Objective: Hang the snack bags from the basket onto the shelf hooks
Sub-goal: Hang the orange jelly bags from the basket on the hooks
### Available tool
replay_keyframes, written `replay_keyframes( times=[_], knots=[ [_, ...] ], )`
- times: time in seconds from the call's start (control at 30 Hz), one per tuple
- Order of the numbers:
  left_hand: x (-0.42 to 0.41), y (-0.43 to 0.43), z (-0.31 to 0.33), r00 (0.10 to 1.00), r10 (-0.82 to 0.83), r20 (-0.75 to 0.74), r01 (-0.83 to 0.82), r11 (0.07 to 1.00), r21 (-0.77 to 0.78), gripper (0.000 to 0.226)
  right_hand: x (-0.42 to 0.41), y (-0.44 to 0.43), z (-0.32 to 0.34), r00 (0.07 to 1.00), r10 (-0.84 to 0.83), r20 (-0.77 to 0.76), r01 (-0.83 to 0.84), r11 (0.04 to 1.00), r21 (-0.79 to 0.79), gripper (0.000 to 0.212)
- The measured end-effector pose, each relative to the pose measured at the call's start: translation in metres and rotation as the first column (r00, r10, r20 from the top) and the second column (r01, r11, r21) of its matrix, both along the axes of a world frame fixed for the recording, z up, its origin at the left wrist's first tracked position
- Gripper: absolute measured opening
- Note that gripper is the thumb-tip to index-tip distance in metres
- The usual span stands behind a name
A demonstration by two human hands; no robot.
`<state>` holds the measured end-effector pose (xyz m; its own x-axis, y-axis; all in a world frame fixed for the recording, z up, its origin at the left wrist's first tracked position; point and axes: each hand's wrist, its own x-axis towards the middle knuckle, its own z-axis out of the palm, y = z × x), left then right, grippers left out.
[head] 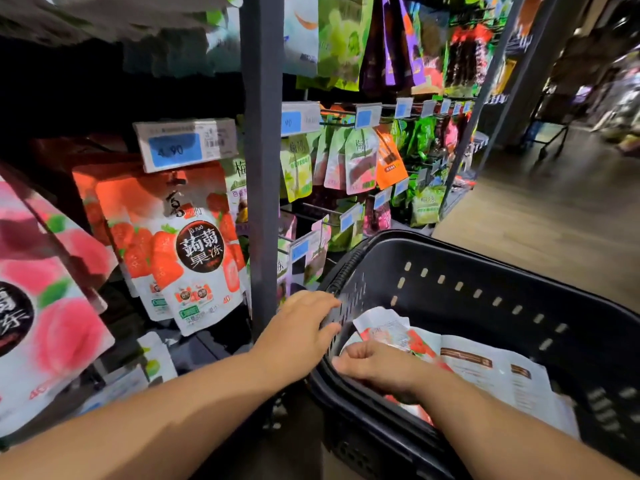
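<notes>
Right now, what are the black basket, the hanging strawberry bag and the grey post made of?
Basket: looks like hard moulded plastic, matte black, with neat slots in the wall and a ribbed handle.
Strawberry bag: probably thin plastic film, with a smooth, shiny printed face.
Post: likely painted metal, flat grey and straight-edged, but I can't be sure.

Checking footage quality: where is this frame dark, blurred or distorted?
Head view: upper-left shelf nearly black; far aisle at right smeared by blur; right shelf post leans, likely wide-angle distortion; hanging strawberry bag, left hand and right hand gripping a snack bag are sharp.
</notes>
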<state>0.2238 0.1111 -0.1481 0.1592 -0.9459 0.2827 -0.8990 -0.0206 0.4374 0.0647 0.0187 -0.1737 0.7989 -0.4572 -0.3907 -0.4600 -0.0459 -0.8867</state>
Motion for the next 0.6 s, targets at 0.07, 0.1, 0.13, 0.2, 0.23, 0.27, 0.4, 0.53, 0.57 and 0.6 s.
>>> replay_keyframes(
  times=[0.07, 0.1, 0.13, 0.2, 0.23, 0.27, 0.4, 0.53, 0.57, 0.6],
  knots=[
    [-0.005, 0.001, 0.001, 1.000, -0.008, -0.004, 0.008, 1.000, 0.017, 0.044, -0.001, 0.011, -0.003, 1.000, -0.006, -0.018, 0.006, 1.000, 0.024, 0.037],
    [-0.007, 0.002, 0.002, 1.000, -0.012, -0.002, 0.012, 1.000, 0.028, 0.044, 0.000, 0.018, -0.003, 1.000, -0.003, -0.031, 0.004, 0.999, 0.036, 0.037],
    [-0.009, 0.003, 0.004, 1.000, -0.015, 0.003, 0.015, 0.999, 0.041, 0.044, 0.000, 0.024, -0.006, 0.999, 0.005, -0.038, -0.002, 0.998, 0.056, 0.037],
    [-0.010, 0.006, 0.006, 1.000, -0.020, 0.018, 0.019, 0.998, 0.060, 0.044, 0.000, 0.036, -0.010, 0.999, 0.005, -0.049, 0.001, 0.993, 0.119, 0.036],
    [-0.011, 0.009, 0.007, 0.999, -0.023, 0.030, 0.021, 0.997, 0.068, 0.044, -0.001, 0.041, -0.013, 0.999, -0.008, -0.051, 0.015, 0.990, 0.140, 0.036],
    [-0.011, 0.012, 0.006, 0.999, -0.027, 0.044, 0.024, 0.997, 0.077, 0.043, -0.002, 0.045, -0.017, 0.998, -0.026, -0.054, 0.034, 0.987, 0.156, 0.036],
    [-0.012, 0.027, -0.001, 0.997, -0.043, 0.069, 0.036, 0.995, 0.096, 0.045, -0.007, 0.052, -0.030, 0.991, -0.099, -0.089, 0.109, 0.986, 0.126, 0.034],
    [-0.012, 0.037, -0.004, 0.997, -0.041, 0.066, 0.034, 0.994, 0.108, 0.047, -0.013, 0.045, -0.030, 0.965, -0.244, -0.093, 0.248, 0.968, 0.039, 0.027],
    [-0.012, 0.038, -0.004, 0.997, -0.039, 0.064, 0.031, 0.993, 0.112, 0.047, -0.016, 0.040, -0.030, 0.955, -0.280, -0.100, 0.282, 0.959, 0.004, 0.026],
    [-0.012, 0.039, -0.004, 0.997, -0.038, 0.064, 0.030, 0.993, 0.116, 0.046, -0.019, 0.034, -0.031, 0.943, -0.311, -0.117, 0.305, 0.950, -0.066, 0.025]
  ],
)
